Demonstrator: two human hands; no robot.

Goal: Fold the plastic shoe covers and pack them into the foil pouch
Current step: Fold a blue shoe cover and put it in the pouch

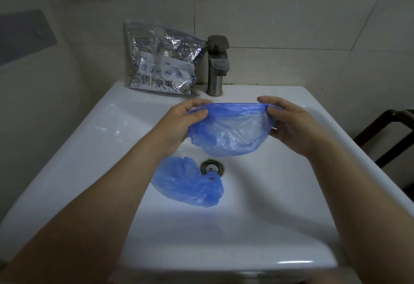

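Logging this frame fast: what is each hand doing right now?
Left hand: closed, pinching the left end of the blue shoe cover.
Right hand: closed, pinching the right end of the same cover, stretched between both hands.

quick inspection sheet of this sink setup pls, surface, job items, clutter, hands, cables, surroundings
surface: white ceramic sink, basin looks dry, drain open at the centre
job's things: one blue shoe cover held stretched out above the basin, unfolded; second shoe cover crumpled in the basin, touching the drain; foil pouch propped against the wall on the back rim, left of the faucet
clutter: nothing seen
grippers: left hand and right hand each pinch one end of the held cover's rim
cables: nothing seen
surroundings: tiled wall behind; dark frame at right edge, cannot tell what it is
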